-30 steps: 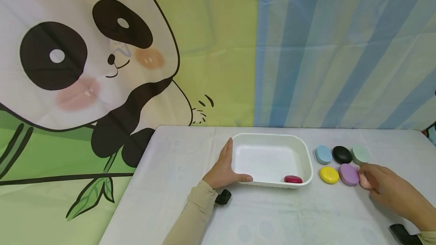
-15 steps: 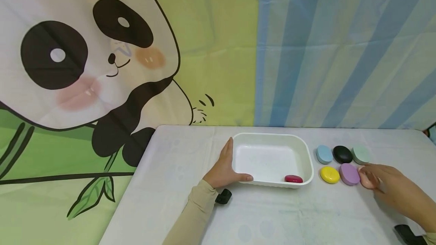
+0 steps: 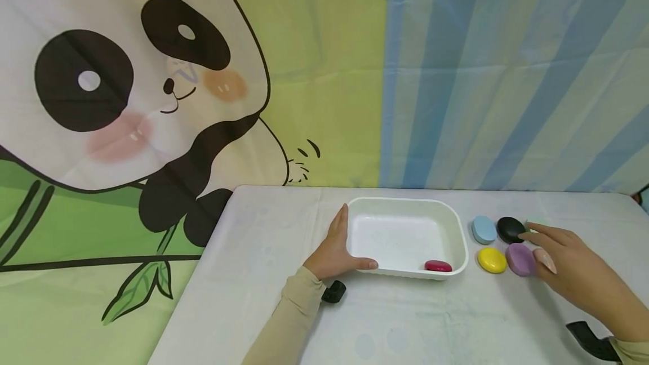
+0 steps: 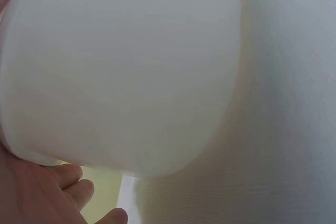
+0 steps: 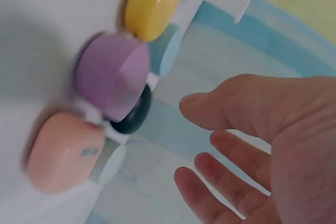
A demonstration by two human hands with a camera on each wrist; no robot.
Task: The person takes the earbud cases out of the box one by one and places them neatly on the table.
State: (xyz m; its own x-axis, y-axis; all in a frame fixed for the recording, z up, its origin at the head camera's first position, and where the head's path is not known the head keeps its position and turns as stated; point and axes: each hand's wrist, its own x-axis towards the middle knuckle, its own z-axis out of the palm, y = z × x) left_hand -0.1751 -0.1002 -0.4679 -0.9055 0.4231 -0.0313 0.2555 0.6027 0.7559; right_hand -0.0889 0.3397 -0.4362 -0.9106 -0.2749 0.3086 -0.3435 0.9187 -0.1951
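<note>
A white rectangular tray (image 3: 400,203) stands mid-table with a small magenta rounded piece (image 3: 438,266) in its front right corner. My left hand (image 3: 332,249) grips the tray's left end, thumb on the front rim and fingers along the end wall. To the right, my right hand (image 3: 570,258) hovers with fingers spread over a cluster of smooth rounded pieces, holding nothing. Under it lies a peach piece (image 5: 65,153) bearing a small grey label, beside a purple piece (image 3: 520,259). A pale green piece (image 5: 109,162) is mostly hidden by the hand in the head view.
Between tray and right hand lie a yellow piece (image 3: 492,260), a light blue piece (image 3: 484,230) and a black piece (image 3: 510,230). The white-covered table (image 3: 436,325) ends at the back against a printed panda curtain (image 3: 324,72).
My right hand has loosened from the peach piece, spreading its fingers and rising towards the pale green one. The left hand and tray hold their place.
</note>
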